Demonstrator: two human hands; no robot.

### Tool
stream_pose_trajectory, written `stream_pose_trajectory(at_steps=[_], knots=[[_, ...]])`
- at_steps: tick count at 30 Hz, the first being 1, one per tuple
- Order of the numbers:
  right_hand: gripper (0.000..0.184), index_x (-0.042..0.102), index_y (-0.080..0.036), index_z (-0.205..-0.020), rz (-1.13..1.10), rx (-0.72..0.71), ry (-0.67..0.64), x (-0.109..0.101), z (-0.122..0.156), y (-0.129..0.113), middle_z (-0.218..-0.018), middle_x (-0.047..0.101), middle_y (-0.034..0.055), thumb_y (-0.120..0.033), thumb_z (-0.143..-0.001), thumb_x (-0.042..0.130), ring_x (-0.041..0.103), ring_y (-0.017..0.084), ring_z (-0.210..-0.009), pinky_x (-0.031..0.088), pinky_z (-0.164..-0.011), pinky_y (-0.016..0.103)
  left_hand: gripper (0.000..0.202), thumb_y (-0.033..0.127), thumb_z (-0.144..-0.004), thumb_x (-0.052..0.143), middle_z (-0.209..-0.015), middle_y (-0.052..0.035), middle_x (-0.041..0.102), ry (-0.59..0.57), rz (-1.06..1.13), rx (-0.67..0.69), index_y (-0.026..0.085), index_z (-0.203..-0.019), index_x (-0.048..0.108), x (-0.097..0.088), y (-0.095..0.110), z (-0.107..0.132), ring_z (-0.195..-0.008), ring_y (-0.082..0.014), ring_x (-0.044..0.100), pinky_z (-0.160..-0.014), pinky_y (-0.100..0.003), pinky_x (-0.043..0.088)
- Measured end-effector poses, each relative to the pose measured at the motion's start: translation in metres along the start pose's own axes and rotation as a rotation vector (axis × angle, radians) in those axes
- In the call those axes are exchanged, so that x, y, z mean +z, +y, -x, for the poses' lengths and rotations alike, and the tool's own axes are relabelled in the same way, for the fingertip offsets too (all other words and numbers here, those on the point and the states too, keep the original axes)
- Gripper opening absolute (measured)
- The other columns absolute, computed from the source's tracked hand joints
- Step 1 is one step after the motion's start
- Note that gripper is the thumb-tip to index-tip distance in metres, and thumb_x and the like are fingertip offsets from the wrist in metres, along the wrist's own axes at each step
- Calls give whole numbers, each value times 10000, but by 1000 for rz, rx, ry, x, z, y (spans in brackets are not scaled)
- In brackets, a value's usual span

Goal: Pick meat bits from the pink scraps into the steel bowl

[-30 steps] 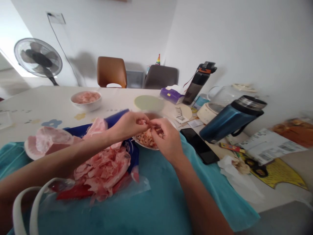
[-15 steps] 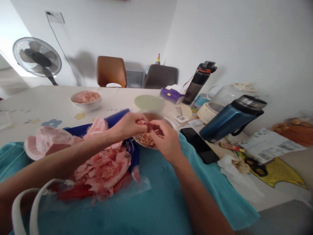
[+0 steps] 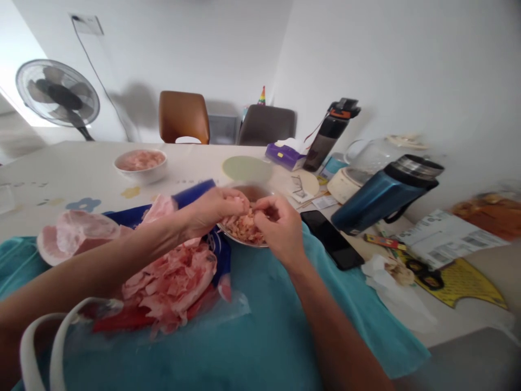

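Note:
Both my hands are over a metal-rimmed bowl point(image 3: 244, 232) holding small pinkish-orange pieces that look like pomelo pulp. My left hand point(image 3: 217, 209) is closed around a pink pomelo piece, mostly hidden by the fingers. Thumb and forefinger of my right hand point(image 3: 281, 225) are pinched close beside it; what they hold, if anything, is too small to make out. Under my left forearm lies a heap of torn pink pomelo membrane point(image 3: 173, 279) on a blue and red plastic bag point(image 3: 223, 255). Thick pomelo rind point(image 3: 81, 233) sits further left.
A white bowl of pink pulp point(image 3: 141, 168) stands at the back left. To the right are a black phone point(image 3: 331, 239), a blue tumbler point(image 3: 378, 195), a dark bottle point(image 3: 330, 136), a purple tissue box point(image 3: 285, 156) and scissors point(image 3: 425, 273). A teal cloth point(image 3: 264, 326) covers the near side.
My fingers have drawn slightly apart over the bowl, and more of the pulp shows between them. The view has shifted a little; the things on the table stay put.

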State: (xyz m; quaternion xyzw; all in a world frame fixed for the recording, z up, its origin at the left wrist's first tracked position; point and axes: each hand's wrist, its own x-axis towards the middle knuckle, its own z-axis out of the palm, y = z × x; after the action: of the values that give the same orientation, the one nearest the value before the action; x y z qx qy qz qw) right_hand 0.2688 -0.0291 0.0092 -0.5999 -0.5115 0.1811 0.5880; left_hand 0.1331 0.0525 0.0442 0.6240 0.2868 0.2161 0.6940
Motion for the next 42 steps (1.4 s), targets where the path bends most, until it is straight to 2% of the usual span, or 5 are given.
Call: stream_pose_trajectory(at_steps=[10, 17, 22, 36, 42], knots=[[108, 656, -231, -760, 267, -212, 59, -6, -8, 13, -917, 710, 51, -242, -812, 562, 652, 207, -880, 514, -749, 338, 199, 273, -706, 722, -488, 31, 410, -84, 62, -9, 146, -597, 613, -30, 5, 18, -499, -78, 379, -500, -220, 351], [143, 716, -239, -852, 314, -146, 62, -6, -11, 20, -866, 728, 44, -279, -821, 583, 651, 218, -783, 504, -784, 384, 206, 330, -662, 744, -484, 28, 455, 102, -433, -43, 171, -596, 630, -61, 13, 59, -451, -70, 357, -430, -206, 227], [203, 714, -224, -760, 328, -144, -18, -6, -9, 19, -847, 726, 55, -342, -852, 577, 663, 238, -844, 492, -798, 393, 103, 291, -662, 718, -516, 33, 484, 58, -677, -96, 190, -660, 699, -72, 2, 83, -457, -70, 380, -431, -190, 253], [258, 762, -234, -956, 430, -230, -465, 6, 4, 4, -1035, 766, 49, -165, -850, 538, 680, 231, -1002, 507, -915, 408, 211, 392, -753, 712, -625, 18, 638, 436, -519, -180, 187, -750, 761, -90, -14, 136, -583, -89, 483, -528, -185, 335], [272, 769, -208, -882, 484, -138, -561, 6, 2, 5, -991, 771, 53, -157, -878, 502, 682, 221, -949, 500, -876, 361, 203, 384, -627, 796, -746, -23, 687, 573, -299, -142, 198, -704, 769, -97, -31, 158, -672, -122, 562, -588, -208, 422]])
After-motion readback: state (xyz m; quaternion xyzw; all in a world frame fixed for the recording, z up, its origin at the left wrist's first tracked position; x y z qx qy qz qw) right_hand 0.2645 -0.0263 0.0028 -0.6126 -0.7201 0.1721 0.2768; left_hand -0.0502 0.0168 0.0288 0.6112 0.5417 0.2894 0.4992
